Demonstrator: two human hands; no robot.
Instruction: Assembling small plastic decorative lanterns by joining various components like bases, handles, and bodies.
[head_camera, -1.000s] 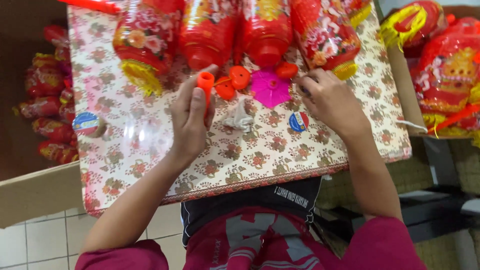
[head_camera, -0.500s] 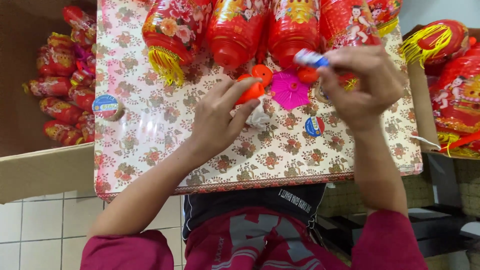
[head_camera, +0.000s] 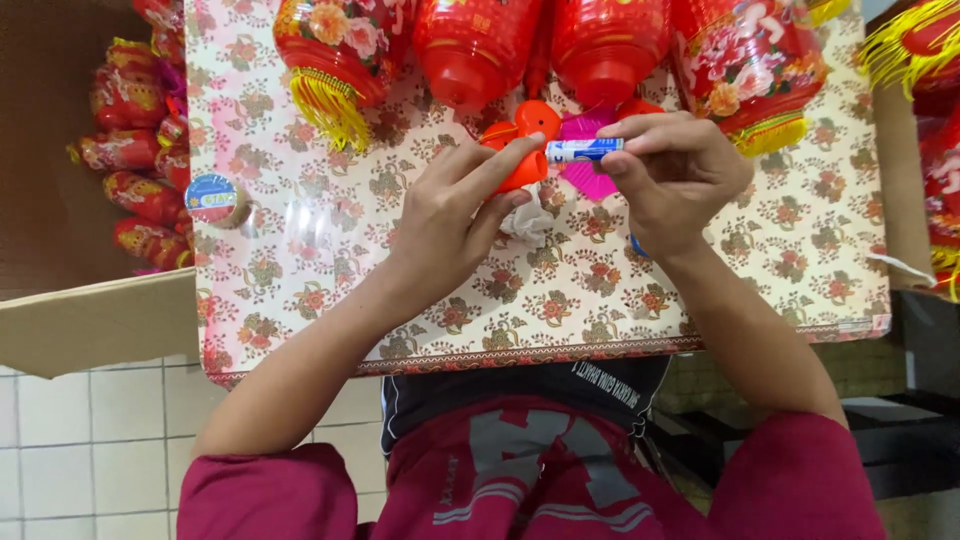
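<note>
- A round tape roll (head_camera: 212, 197) is left lying near the floral surface's (head_camera: 330, 260) left edge.
- An orange plastic cap (head_camera: 520, 165) is pinched in the left hand (head_camera: 450, 225) — held up, apparently for fitting.
- A small white-and-blue battery (head_camera: 583, 150) is gripped by the right hand (head_camera: 680, 170) — aimed at the cap.

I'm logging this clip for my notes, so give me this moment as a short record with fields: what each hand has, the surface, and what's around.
left hand: grips a small orange plastic piece, index finger stretched along it
right hand: pinches a small blue and white cylinder, like a battery, level, its end toward the orange piece
surface: table with a floral cover
under the hands: pink plastic part, crumpled white scrap
far edge: red lanterns with yellow fringe
left side: round blue-topped tape roll; box of more lanterns
</note>
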